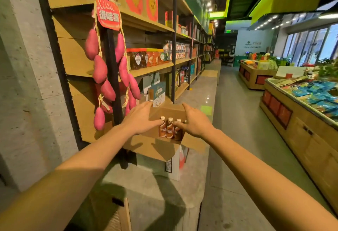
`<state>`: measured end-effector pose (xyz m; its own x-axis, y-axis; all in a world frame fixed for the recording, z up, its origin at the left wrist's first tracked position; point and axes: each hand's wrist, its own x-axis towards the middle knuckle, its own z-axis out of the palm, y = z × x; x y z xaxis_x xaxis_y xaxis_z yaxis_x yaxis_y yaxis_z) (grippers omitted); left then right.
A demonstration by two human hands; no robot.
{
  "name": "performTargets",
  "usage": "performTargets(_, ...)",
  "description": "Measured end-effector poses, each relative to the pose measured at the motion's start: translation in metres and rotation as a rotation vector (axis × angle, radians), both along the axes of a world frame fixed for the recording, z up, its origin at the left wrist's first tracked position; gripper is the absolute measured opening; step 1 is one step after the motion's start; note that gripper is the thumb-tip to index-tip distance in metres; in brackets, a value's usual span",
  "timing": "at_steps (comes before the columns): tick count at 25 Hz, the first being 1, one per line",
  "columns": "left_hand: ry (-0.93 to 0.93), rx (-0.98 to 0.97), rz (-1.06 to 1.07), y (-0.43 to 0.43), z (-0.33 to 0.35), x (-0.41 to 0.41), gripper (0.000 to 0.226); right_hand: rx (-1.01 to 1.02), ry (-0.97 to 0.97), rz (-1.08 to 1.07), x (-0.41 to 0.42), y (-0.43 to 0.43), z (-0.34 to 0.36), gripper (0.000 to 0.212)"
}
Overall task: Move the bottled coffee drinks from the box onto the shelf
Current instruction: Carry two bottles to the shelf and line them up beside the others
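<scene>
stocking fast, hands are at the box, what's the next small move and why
Probably curl each hand round a bottle and lift: the left hand and right hand lie open beside the upright bottles in the open box, gripping none yet.

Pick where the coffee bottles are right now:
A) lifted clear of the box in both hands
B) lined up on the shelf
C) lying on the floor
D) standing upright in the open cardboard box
D: the bottles stand upright, caps up, inside the open box, with the left hand and right hand reaching in on either side of them.
</scene>
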<state>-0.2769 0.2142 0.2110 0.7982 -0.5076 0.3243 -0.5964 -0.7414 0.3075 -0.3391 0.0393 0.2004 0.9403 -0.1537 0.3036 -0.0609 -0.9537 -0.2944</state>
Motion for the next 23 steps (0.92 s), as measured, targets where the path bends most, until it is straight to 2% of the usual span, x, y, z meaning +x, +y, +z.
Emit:
performTargets(3,0.048,-0.007,0.002,-0.024,-0.013,0.066,0.077,0.034,0.018,0.025,0.072,-0.019,-0.014,0.07)
performTargets(9,0.131,-0.019,-0.147,-0.07,-0.057,0.202,0.053,0.071,0.081,0.001,0.199,-0.056,-0.067,0.065)
performTargets(14,0.326,0.036,-0.069,-0.112,-0.109,0.31,0.071,0.171,0.193,-0.129,0.295,-0.075,-0.122,0.067)
performTargets(17,0.402,0.002,-0.04,-0.132,-0.142,0.351,0.07,0.261,0.234,-0.2,0.346,-0.082,-0.153,0.069)
performTargets(23,0.554,-0.229,0.219,-0.185,-0.221,0.415,0.048,0.643,0.03,-0.445,0.415,-0.092,-0.234,0.032)
